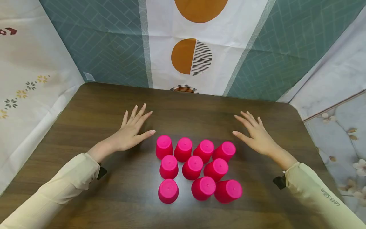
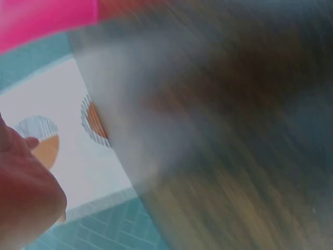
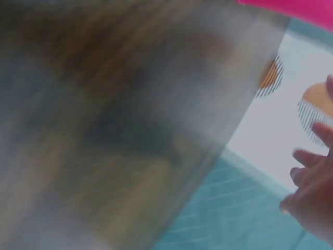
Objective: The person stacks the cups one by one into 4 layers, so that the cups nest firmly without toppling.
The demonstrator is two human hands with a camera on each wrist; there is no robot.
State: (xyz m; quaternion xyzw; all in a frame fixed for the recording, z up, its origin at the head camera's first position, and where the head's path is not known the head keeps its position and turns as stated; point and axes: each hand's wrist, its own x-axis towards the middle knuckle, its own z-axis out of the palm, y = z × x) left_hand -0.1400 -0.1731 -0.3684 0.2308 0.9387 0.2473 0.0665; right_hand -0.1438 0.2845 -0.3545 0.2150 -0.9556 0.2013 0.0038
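Note:
Several bright pink cups stand upside down in three rows on the wooden table. In the head view, the back row runs from a left-end cup [image 1: 164, 147] to a right-end cup [image 1: 224, 151]. A middle-row cup [image 1: 193, 167] sits in front of them. At the front, one cup [image 1: 168, 191] stands apart from a pair, whose right cup [image 1: 228, 191] leans outward in view. My left hand [image 1: 130, 133], fingers spread, is beside the back row's left end, holding nothing. To the right, my right hand [image 1: 257, 136] is likewise spread and holds nothing.
The brown table [image 1: 100, 197] has a rounded back edge. Behind it hangs a patterned cloth [image 1: 114, 47] in teal and white with orange circles. A white floral cloth [image 1: 31, 63] borders the left side, and a pale flowered sheet [image 1: 337, 133] the right.

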